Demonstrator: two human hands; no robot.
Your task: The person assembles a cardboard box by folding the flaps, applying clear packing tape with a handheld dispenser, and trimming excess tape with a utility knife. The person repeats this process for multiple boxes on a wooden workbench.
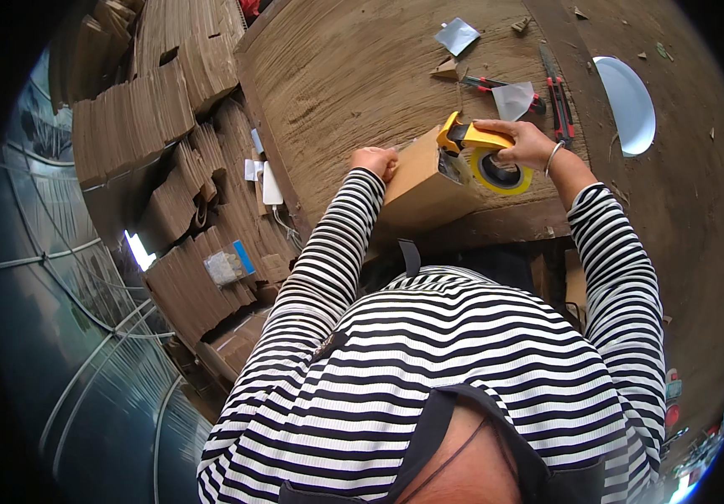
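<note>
1. Currently, head view: a brown, smooth-sided rectangular cardboard box [425, 197] sits tilted-looking at the near edge of a rough, grainy wooden table [337, 84], between both hands.
2. Left hand [375, 161]: fingers curled, knuckles up, against the box's left side; can't tell whether it grips.
3. Right hand [526, 144]: closed around a yellow plastic tape dispenser with a black part [471, 137], at the box's right end. Round, yellow-edged tape roll [505, 178] hangs below the fingers.
4. Dispenser and roll hide part of the box's right end.
5. Beyond the right hand: red-and-black cutter [558, 101]; second red-and-black tool [484, 82], partly covered by a creased white paper scrap [513, 100]. Another pale square paper [457, 36] lies farther off.
6. Far right: smooth, pale half-round sheet [626, 105].
7. Left: layered stacks of flat brown cardboard [135, 134]; white, round-cornered slab with cable [272, 182]; clear, blue-edged plastic packet [226, 265].
</note>
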